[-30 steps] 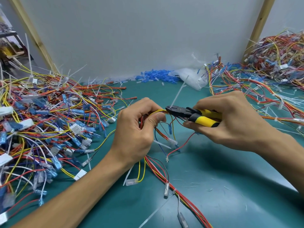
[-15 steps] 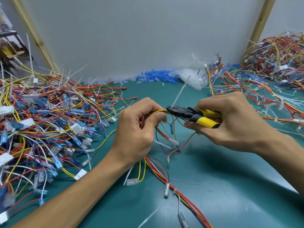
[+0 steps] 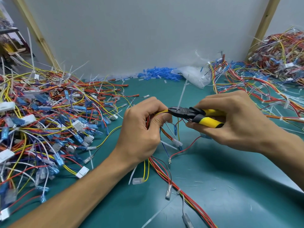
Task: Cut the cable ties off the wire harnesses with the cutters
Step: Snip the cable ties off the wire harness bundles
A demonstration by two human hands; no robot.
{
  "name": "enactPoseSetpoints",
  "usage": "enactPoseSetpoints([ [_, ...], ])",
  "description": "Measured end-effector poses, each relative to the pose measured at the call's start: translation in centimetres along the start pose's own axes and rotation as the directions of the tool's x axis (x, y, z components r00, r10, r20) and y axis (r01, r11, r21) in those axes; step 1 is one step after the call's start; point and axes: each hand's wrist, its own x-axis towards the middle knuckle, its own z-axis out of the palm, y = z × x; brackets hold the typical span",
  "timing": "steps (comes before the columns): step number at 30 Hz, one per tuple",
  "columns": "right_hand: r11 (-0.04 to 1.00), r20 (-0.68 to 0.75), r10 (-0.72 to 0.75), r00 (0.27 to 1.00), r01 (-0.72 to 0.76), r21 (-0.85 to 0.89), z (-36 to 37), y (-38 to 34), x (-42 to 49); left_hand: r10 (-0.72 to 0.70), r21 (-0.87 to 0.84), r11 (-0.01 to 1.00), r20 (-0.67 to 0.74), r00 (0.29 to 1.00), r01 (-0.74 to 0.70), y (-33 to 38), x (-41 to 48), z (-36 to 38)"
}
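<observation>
My left hand (image 3: 141, 129) grips a bundle of red, yellow and blue wires, the wire harness (image 3: 162, 168), which trails down over the green mat toward the lower right. My right hand (image 3: 230, 119) holds the cutters (image 3: 194, 115) by their yellow and black handles. The dark jaws sit against the bundle right beside my left thumb. A white cable tie (image 3: 182, 92) sticks up from the jaws, its tail pointing at the wall.
A big heap of harnesses (image 3: 41, 122) with blue and white connectors covers the left of the green mat (image 3: 222, 186). Another heap (image 3: 271, 71) lies at the right back. Blue sleeves (image 3: 158, 74) and a plastic bag (image 3: 195, 76) lie by the wall.
Both hands and the cutters have stayed almost in place; the jaws remain at the tie by my left thumb.
</observation>
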Motion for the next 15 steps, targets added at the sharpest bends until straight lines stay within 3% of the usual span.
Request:
enactPoseSetpoints([
  [15, 1.000, -0.012, 0.014, 1.000, -0.015, -0.026, 0.05, 0.32, 0.04, -0.031, -0.058, 0.998, -0.084, 0.996, 0.027, -0.19, 0.10, -0.14],
])
